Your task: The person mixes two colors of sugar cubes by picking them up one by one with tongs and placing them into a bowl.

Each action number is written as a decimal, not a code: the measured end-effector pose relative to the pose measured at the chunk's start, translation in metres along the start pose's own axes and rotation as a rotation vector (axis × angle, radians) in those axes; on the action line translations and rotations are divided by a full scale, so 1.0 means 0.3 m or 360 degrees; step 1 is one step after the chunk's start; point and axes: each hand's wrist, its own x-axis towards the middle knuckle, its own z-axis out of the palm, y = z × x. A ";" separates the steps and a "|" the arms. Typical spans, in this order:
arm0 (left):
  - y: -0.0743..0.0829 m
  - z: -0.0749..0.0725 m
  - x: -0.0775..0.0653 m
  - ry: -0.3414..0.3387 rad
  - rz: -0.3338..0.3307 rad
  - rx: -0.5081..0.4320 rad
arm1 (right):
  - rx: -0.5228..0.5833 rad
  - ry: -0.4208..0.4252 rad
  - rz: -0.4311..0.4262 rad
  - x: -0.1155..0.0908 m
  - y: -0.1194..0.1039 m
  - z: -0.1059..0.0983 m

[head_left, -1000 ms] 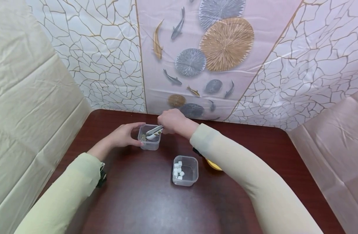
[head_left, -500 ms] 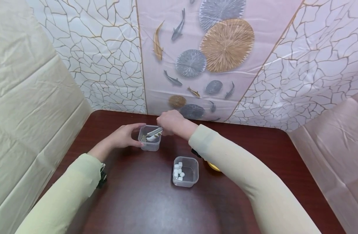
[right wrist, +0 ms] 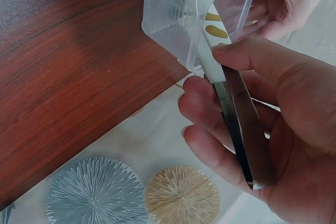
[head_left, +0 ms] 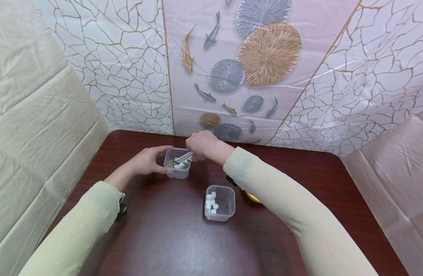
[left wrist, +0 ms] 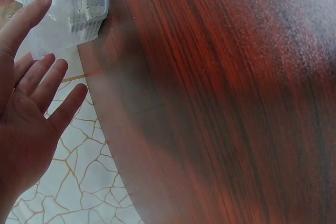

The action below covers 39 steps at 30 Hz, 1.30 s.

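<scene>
My left hand holds a clear plastic container from its left side, thumb and fingers spanning it. Small grey-beige cubes show through its wall in the left wrist view. My right hand grips a pair of metal tongs, with the thumb on one arm and fingers beneath the other. The tongs' white ends, marked with gold ovals, reach inside the container, slightly apart in the head view. Whether a cube sits between them I cannot tell.
Nearer on the dark red-brown table stands a second clear container with several white cubes along its left side. A yellow object is mostly hidden under the right forearm. A patterned cloth hangs behind the table.
The tongs' white ends have moved slightly lower into the container and spread a little. Both hands stay nearly in place, and the nearer container has not moved.
</scene>
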 end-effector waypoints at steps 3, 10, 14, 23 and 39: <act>-0.001 -0.001 -0.001 0.0002 0.0016 0.0003 | -0.0032 0.0010 0.0008 0.002 -0.003 -0.001; -0.004 -0.006 0.000 0.0018 0.0042 0.0022 | -0.0164 0.0140 -0.0007 0.004 -0.009 -0.003; -0.004 -0.006 0.000 0.0022 0.0054 0.0031 | -0.0204 0.0202 -0.0028 0.003 -0.017 0.004; -0.005 -0.004 0.001 0.0014 0.0031 0.0043 | -0.0271 0.0253 -0.0046 0.017 -0.032 0.035; -0.002 -0.004 -0.001 0.0028 0.0047 0.0064 | -0.0246 0.0286 -0.0051 0.025 -0.031 0.053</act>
